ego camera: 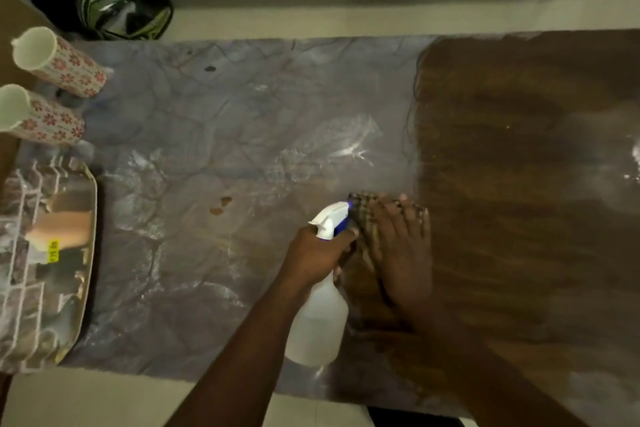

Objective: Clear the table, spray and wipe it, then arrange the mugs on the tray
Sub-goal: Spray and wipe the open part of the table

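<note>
— Well, where were the hands?
— Both low and right of centre over the surface [242, 121]. Left hand [320, 255] wrapped around the neck of the spray bottle [320, 322], fingers closed below the white and blue trigger head, nozzle aimed away toward the far edge. Right hand [403, 253] laid flat, fingers spread, pressing on the checked cloth [360, 208].
— Much of the cloth on show?
— Hardly. Only the far edge and a strip beside the bottle; the rest hidden under the palm and smeared by blur.
— And the mugs?
— Two floral mugs, one [59, 61] at the far left corner, the other [38, 116] just beside it and nearer, its rim cut off by the frame edge. Both apparently standing; handles impossible to make out.
— The tray?
— Tray [88, 253] at the near left, empty of mugs, with a printed picture and a yellow sticker, partly cropped at the left.
— Anything else unclear?
— Wet streaks on the grey marbled half; the brown wood-grain half blurred. Dark helmet-like thing [123, 7] on the floor beyond, too dim to tell.
</note>
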Demonstrator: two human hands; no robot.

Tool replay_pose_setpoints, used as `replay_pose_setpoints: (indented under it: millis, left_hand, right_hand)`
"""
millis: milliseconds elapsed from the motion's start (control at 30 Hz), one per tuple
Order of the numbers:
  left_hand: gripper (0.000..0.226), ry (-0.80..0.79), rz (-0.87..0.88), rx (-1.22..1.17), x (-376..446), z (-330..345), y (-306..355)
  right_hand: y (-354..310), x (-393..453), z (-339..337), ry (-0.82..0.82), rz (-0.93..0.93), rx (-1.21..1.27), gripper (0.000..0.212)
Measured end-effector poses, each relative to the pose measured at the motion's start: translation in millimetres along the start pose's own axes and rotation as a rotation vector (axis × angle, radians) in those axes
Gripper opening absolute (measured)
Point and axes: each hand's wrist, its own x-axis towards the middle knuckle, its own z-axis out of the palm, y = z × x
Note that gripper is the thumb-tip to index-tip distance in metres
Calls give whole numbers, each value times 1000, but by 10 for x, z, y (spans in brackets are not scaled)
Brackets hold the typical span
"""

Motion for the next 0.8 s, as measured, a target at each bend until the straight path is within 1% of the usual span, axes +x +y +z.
replay_pose_setpoints:
  millis: [67,100,133,167,200,267,300,333,367,433,467,500,533,567,633,667,700,733,800]
  left_hand:
    - [40,10,-16,9,133,-27,84]
    - [39,30,-72,14,177,-41,124]
    - [35,43,-141,8,238,-51,161]
    - [31,45,-193,-2,299,-58,192]
    - [29,38,-218,-1,359,-62,219]
    - [24,-3,-203,11,451,-66,275]
    - [22,-18,-181,5,496,-65,324]
    - [20,-20,-167,1,536,-62,370]
    - [22,-2,-149,8,592,-63,415]
    - [25,35,-101,36,688,-67,526]
    - [24,16,-84,32,736,-73,603]
    - [19,-29,-91,25,793,-79,699]
    - [9,-75,-123,9,867,-93,793]
    - [3,-101,-155,9,937,-114,890]
    - [15,-86,-158,48,1098,-158,1006]
    - [19,-74,-156,55,1167,-166,1060]
    - [21,-56,-160,57,1228,-177,1105]
    - [21,-37,-162,58,1285,-185,1133]
    - [21,-9,-157,88,1380,-205,1189]
  right_hand:
    - [115,-142,52,-59,-222,-44,57]
    - [258,-167,26,-79,-285,-76,59]
    - [419,-121,7,-66,-277,-90,59]
    - [538,-17,-33,-36,-201,-81,57]
    - [596,158,-82,6,-79,-63,55]
    - [494,550,-126,77,183,-21,51]
    - [364,697,-128,102,248,-7,50]
    - [244,774,-116,119,236,1,51]
    - [176,777,-92,107,168,-3,55]
    - [214,571,-62,8,-54,-57,69]
    - [306,450,-79,-38,-165,-102,73]
    - [426,400,-130,-57,-217,-123,70]
    - [538,423,-159,-33,-195,-108,63]
    - [601,525,-190,17,-113,-80,56]
    - [550,924,-228,121,178,-27,48]
    - [458,1156,-220,148,283,-5,47]
    - [321,1362,-200,154,322,17,48]
    - [175,1494,-177,143,291,31,51]
    - [17,1434,-78,71,85,-1,55]
